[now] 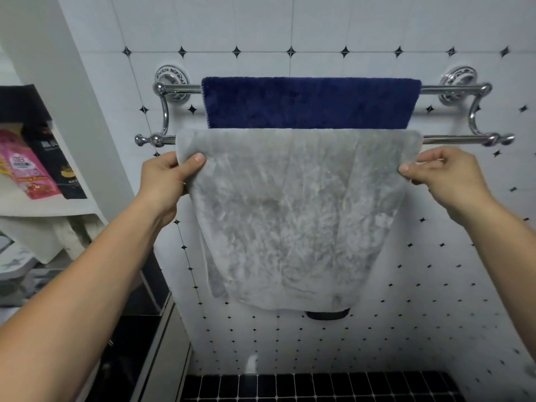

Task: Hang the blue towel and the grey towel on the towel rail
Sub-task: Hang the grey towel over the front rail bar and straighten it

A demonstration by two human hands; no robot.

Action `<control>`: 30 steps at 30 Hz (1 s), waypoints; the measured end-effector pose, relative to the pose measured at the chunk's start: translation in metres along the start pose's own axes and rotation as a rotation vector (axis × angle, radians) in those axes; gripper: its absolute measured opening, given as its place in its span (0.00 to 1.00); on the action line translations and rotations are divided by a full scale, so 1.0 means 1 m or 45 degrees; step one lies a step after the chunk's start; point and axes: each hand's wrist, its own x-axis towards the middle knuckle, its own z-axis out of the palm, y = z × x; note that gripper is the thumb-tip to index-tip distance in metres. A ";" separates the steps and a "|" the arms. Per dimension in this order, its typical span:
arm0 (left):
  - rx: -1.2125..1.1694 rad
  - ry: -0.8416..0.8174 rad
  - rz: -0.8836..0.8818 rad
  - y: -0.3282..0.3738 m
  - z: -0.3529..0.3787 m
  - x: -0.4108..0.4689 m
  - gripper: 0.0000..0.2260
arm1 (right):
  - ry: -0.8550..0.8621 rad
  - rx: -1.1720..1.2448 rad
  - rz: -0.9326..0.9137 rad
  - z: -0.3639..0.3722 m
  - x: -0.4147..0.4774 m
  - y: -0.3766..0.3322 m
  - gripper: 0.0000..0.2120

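Observation:
A chrome double towel rail (452,139) is fixed to the white tiled wall. The blue towel (311,103) hangs over its back bar, spread flat. The grey towel (290,216) is draped over the front bar and hangs down in front of the blue one's lower part. My left hand (168,181) pinches the grey towel's left edge just under the bar, thumb on the front. My right hand (443,175) pinches its right edge at the same height. A dark edge shows below the grey towel's hem.
At the left stands a white shelf (43,208) holding a pink packet (27,169) and a black packet (59,163). A white pillar rises beside it. Black floor tiles (319,387) lie at the bottom, and a dark cabinet with a metal frame sits at lower left.

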 end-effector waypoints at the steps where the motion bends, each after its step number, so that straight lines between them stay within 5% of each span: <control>1: -0.001 -0.004 0.014 0.003 0.000 0.001 0.01 | -0.024 0.017 0.010 0.000 -0.001 0.002 0.12; 5: -0.030 0.003 0.043 0.011 0.004 0.005 0.02 | -0.056 0.078 -0.006 0.000 -0.001 0.002 0.07; 11: -0.002 -0.094 -0.090 0.005 0.018 -0.003 0.09 | -0.024 0.123 -0.062 0.012 0.001 -0.009 0.12; 18: -0.087 0.135 0.034 0.026 0.013 0.008 0.07 | -0.120 0.119 -0.058 0.005 -0.004 -0.002 0.15; 30: 0.015 0.095 -0.079 0.008 0.008 0.001 0.06 | -0.029 0.168 -0.053 0.007 0.003 -0.006 0.08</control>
